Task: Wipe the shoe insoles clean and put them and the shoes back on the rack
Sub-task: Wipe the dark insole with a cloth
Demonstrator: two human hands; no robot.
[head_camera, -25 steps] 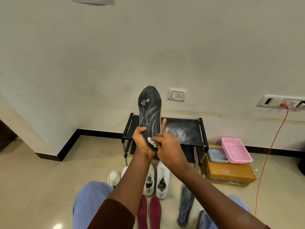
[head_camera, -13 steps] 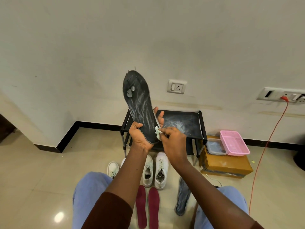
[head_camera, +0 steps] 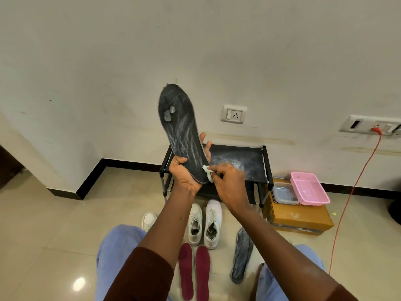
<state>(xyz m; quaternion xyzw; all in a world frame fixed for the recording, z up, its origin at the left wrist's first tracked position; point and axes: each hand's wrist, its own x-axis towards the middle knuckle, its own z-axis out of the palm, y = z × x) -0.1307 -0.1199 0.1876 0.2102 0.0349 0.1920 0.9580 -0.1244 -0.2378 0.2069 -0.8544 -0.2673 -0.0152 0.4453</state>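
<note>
Two maroon insoles (head_camera: 186,270) and a grey insole (head_camera: 242,255) lay nearest on the floor, white shoes (head_camera: 213,222) just beyond. Above, the left hand (head_camera: 184,177) gripped a black insole (head_camera: 180,131) upright by its heel; the right hand (head_camera: 230,183) pinched a wipe (head_camera: 207,170) against it. The rack (head_camera: 238,157) stood behind.

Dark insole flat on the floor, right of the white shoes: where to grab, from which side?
Probably the long left edge of the floor insole, mid-length, coming from above. It lies flat and thin, so a pinch must first lift an edge. That side faces bare floor, while the right leg crowds its near end.
</note>
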